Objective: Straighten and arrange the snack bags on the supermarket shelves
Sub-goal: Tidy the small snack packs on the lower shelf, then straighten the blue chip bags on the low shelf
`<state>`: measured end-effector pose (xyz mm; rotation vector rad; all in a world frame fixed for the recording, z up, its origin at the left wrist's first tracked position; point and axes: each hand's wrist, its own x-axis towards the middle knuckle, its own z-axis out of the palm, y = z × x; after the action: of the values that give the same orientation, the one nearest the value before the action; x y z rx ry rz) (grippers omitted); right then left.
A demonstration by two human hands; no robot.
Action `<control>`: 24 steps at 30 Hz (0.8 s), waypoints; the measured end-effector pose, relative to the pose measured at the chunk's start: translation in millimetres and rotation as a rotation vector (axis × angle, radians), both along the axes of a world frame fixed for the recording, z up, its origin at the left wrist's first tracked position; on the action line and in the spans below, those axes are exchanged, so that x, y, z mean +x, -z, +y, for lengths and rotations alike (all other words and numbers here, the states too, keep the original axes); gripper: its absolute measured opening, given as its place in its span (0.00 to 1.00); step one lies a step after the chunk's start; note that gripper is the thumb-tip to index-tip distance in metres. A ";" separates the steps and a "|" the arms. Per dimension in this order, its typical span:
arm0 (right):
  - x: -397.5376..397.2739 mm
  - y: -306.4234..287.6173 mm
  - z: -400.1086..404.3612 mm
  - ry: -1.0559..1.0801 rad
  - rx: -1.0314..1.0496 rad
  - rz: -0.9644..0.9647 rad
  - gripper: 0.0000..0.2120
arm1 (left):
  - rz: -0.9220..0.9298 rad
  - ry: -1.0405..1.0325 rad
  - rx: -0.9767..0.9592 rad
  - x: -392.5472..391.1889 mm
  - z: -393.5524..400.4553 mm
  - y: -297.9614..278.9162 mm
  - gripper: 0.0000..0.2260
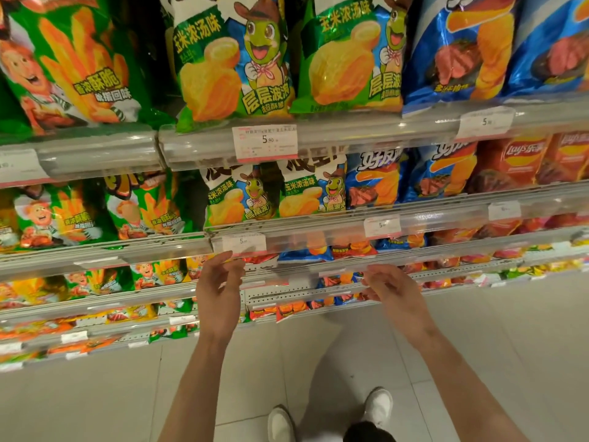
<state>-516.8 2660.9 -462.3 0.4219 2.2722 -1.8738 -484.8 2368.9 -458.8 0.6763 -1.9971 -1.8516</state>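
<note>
I see my left hand (220, 291) and right hand (393, 290) loosely open, holding nothing, fingertips near the third shelf rail (318, 250). Two green snack bags (236, 59) with turtles stand above, two more (242, 196) below.

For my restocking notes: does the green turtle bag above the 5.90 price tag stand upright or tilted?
Tilted. The green turtle bag leans, its bottom corner hanging over the shelf rail.

Glossy, crinkled green foil-plastic snack bags (236, 59); clear shiny plastic shelf-edge rails (366, 135); matt white paper price labels (265, 142); smooth, pale, slightly glossy floor tiles (79, 403).
</note>
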 end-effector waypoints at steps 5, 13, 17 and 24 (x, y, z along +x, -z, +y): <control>-2.5 8.1 30.2 -0.018 0.020 0.017 0.09 | -0.040 -0.007 0.058 12.6 43.8 6.6 0.09; -34.7 21.0 90.2 -0.158 0.072 0.026 0.06 | -0.062 -0.087 0.076 -1.3 119.5 15.9 0.10; -48.9 29.0 108.1 -0.238 0.092 0.039 0.06 | -0.049 -0.110 0.079 -10.8 148.9 26.6 0.10; -56.0 60.8 116.5 -0.214 0.060 0.025 0.09 | -0.094 -0.078 0.041 -20.6 171.8 58.4 0.10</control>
<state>-572.7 2777.4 -523.1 0.1553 2.2908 -1.7198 -505.5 2540.7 -517.2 0.8557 -1.9648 -1.8517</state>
